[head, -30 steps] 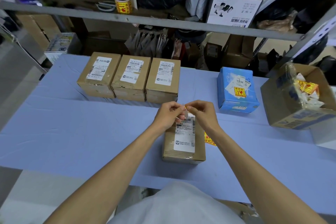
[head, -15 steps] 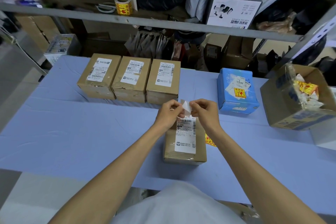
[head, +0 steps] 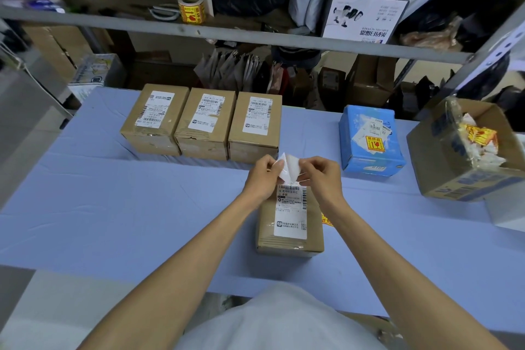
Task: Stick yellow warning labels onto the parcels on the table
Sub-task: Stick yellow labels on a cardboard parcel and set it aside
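A small white slip of paper point(head: 288, 169), curled and showing only its blank side, is held up between my two hands, just above the far end of a brown parcel point(head: 289, 236). The grip of my left hand point(head: 262, 179) is closed to a pinch, with thumb and fingertips meeting on the slip's left edge. The grip of my right hand point(head: 319, 177) is narrowed the same way, pinching the slip's lower right edge with the other fingers curled in. I cannot tell whether there is yellow print on the hidden side.

The parcel lies flat on the blue counter point(head: 113, 207), its length running away from me, with a white shipping label point(head: 291, 212) on top. Just beside its right side, partly hidden by my right forearm, a yellow warning label point(head: 326, 220) lies on the counter.

Farther back, a row of three brown parcels point(head: 206, 125) stands side by side, touching, each with a white shipping label on top. To their right, well apart, sits a blue box point(head: 369, 162) with a second yellow warning label point(head: 375, 143) on its top. At the right edge, an open cardboard box point(head: 443, 167) holds crumpled white paper and yellow labels. On the shelf point(head: 255, 34) behind the counter stands a roll of yellow labels point(head: 193, 8).
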The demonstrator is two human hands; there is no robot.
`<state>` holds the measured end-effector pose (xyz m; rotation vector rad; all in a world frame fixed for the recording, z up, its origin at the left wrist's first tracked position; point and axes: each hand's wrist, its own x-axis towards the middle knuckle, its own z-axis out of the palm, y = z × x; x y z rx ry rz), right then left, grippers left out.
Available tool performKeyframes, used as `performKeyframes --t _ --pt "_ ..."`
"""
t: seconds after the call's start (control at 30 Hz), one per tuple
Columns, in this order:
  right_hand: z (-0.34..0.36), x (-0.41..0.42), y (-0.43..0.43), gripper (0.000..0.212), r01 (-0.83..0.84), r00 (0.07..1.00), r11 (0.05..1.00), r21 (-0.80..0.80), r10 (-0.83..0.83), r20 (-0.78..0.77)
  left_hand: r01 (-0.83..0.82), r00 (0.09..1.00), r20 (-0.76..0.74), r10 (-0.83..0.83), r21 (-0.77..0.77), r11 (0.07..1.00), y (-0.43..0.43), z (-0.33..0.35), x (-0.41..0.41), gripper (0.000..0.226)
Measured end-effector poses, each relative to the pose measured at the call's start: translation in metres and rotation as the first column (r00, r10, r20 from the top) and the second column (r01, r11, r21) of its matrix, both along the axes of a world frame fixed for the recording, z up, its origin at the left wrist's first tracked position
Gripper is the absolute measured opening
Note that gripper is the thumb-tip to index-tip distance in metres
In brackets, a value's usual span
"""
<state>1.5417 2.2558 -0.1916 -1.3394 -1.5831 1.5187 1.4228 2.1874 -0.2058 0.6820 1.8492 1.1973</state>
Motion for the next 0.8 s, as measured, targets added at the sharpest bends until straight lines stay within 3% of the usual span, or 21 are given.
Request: performKeyframes --t 0.13,0.27,0.4,0.53,0.67,0.8 --pt "-0.007 0.004 0.008 0.015 0.185 0.983 0.976 -0.113 -0.185 0.006 -0.065 0.997 0.049 0.067 -0.047 0.997 -0.003 0.001 -0.004 0.018" --pt "-0.010 0.007 0.010 0.014 0.195 0.981 0.974 -0.115 -0.193 0.029 -0.087 0.983 0.165 0.086 -0.005 0.996 -0.004 0.005 -0.005 0.014" --pt "-0.008 0.003 0.008 0.014 0.188 0.982 0.978 -0.085 -0.186 0.027 -0.090 0.984 0.152 0.091 -0.010 0.996 -0.005 0.007 -0.001 0.030" --pt "-0.007 -0.001 0.006 0.015 0.160 0.987 0.986 -0.053 -0.159 0.023 -0.029 0.999 0.016 0.030 -0.045 0.999 -0.004 0.014 -0.001 0.021" --pt "-0.008 -0.002 0.003 0.014 0.142 0.990 0.989 -0.038 -0.141 0.022 0.040 0.999 -0.018 -0.040 -0.021 0.999 -0.004 0.012 -0.001 0.037" --pt "-0.007 -0.001 0.002 0.015 0.144 0.989 0.989 -0.034 -0.143 0.036 0.008 1.000 -0.007 -0.008 -0.031 0.999 -0.002 0.009 -0.001 0.021"
